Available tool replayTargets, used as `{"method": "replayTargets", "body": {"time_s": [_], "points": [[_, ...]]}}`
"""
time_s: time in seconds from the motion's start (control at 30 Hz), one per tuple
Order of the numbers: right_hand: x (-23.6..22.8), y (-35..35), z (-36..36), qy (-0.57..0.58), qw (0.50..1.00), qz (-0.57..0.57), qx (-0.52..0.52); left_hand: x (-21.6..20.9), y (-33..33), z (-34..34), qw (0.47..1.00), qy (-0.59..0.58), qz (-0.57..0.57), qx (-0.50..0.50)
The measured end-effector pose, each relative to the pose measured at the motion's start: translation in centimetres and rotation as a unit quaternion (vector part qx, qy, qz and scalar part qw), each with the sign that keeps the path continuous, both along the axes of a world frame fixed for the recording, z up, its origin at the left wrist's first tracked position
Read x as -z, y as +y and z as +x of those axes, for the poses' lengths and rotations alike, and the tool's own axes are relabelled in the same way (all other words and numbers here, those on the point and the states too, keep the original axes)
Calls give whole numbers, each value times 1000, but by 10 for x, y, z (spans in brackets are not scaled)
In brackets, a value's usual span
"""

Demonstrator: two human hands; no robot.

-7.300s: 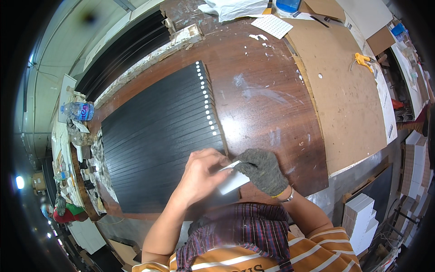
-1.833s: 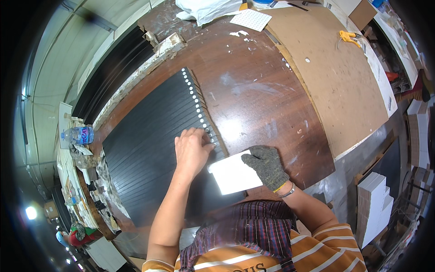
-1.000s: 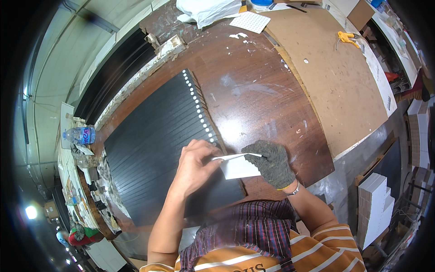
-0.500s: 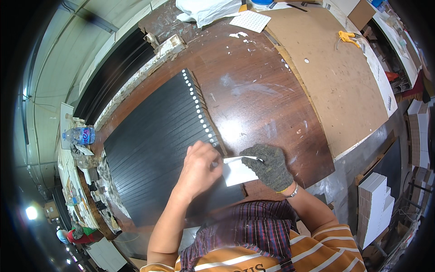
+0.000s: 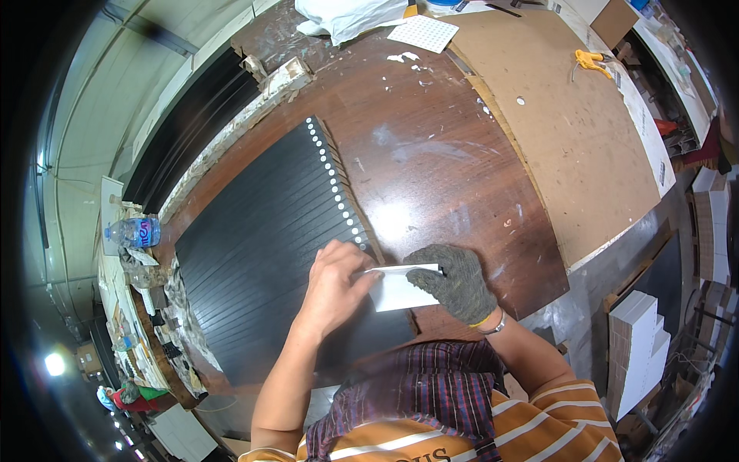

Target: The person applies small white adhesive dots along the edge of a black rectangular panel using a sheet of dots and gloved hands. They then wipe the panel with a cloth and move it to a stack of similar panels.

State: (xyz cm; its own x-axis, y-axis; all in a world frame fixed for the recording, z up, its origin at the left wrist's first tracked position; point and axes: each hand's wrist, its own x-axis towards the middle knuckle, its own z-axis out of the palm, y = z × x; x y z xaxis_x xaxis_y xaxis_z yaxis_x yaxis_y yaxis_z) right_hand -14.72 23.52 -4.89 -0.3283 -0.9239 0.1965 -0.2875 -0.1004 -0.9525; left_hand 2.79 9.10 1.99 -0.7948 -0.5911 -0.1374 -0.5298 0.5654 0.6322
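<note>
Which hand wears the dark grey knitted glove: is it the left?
No; the dark grey knitted glove is on the right hand, while the left hand is bare.

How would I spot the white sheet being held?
On the brown table, find the black strips lying side by side. Toward their near right corner, the gloved right hand grips the white sheet, with the bare left hand at its other end. Unlike the dotted sheet near the far edge, its visible face is plain.
</note>
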Motion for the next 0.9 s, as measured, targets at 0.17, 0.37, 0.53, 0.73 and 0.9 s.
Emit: {"method": "replayTargets", "body": {"time_s": [0.17,0.37,0.53,0.73,0.9], "points": [[8,0,1,74,997,-16,-6,1,1,0,1000,-2,-5,-12],[9,-2,0,171,983,-60,0,-2,0,0,995,89,-13,-31],[3,-1,0,160,986,-46,-20,-4,0,1,998,43,-36,-17],[4,2,4,127,991,-40,-12,1,5,1,995,22,-99,14],[0,4,7,17,998,57,-7,3,7,6,997,-5,-69,22]]}}
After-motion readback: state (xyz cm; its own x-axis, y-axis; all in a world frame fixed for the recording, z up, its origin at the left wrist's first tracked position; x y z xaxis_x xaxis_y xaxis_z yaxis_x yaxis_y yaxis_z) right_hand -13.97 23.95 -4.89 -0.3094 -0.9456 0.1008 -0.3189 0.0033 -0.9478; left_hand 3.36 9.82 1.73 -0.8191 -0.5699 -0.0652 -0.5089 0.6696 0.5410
